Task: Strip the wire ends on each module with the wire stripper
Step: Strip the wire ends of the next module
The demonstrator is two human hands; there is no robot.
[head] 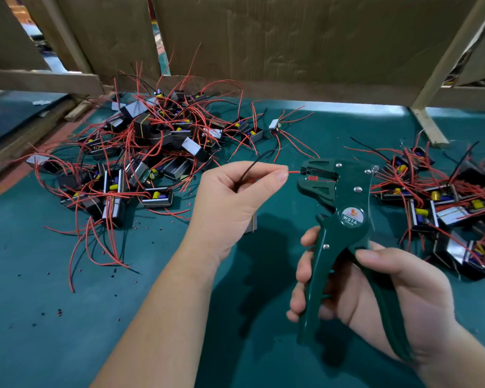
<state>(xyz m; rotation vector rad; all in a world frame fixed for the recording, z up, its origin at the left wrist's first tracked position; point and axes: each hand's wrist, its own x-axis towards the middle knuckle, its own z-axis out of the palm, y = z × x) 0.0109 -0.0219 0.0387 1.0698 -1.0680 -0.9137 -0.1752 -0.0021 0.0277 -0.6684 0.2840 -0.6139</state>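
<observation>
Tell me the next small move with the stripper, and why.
Probably squeeze the wire stripper closed with the right hand. The left hand pinches the red wire, whose end reaches into the tool's open mouth, so it looks set for the cut.

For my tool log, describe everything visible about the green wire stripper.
The wire stripper is dark green, seemingly plastic, with silver rivets and a round W01A label. The right hand grips its two handles, holding it upright, head facing left. A red wire pinched by the left hand reaches its mouth.
</observation>
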